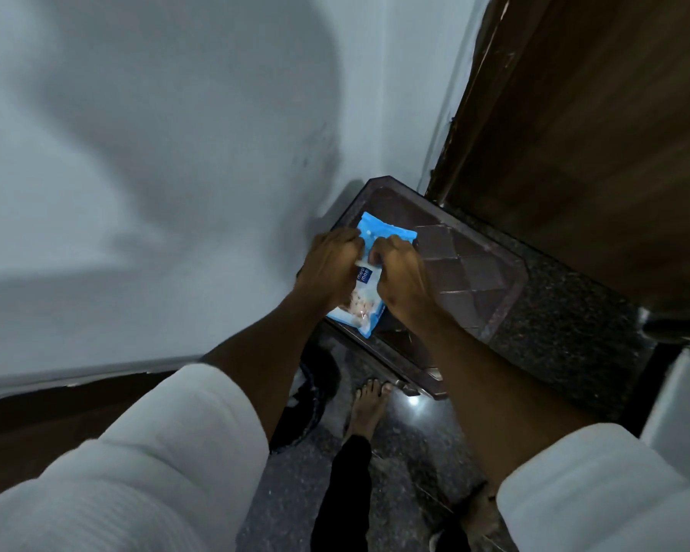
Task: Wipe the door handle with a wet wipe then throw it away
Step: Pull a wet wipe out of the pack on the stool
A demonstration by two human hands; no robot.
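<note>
A blue and white wet wipe pack [365,290] lies on a dark brown plastic stool [471,264] in the corner beside the wall. My left hand [329,264] presses on the pack's left side with curled fingers. My right hand [399,272] pinches at the middle of the pack's top face, fingers closed there. Whether a wipe is between the fingers is hidden. A brown wooden door [598,125] stands at the upper right; its handle [678,326] is a dark shape at the right edge.
The white wall [156,173] fills the left. A dark speckled stone sill [566,332] runs under the door. My bare foot [369,408] stands on the glossy dark floor, next to a dark object [311,396] below the stool.
</note>
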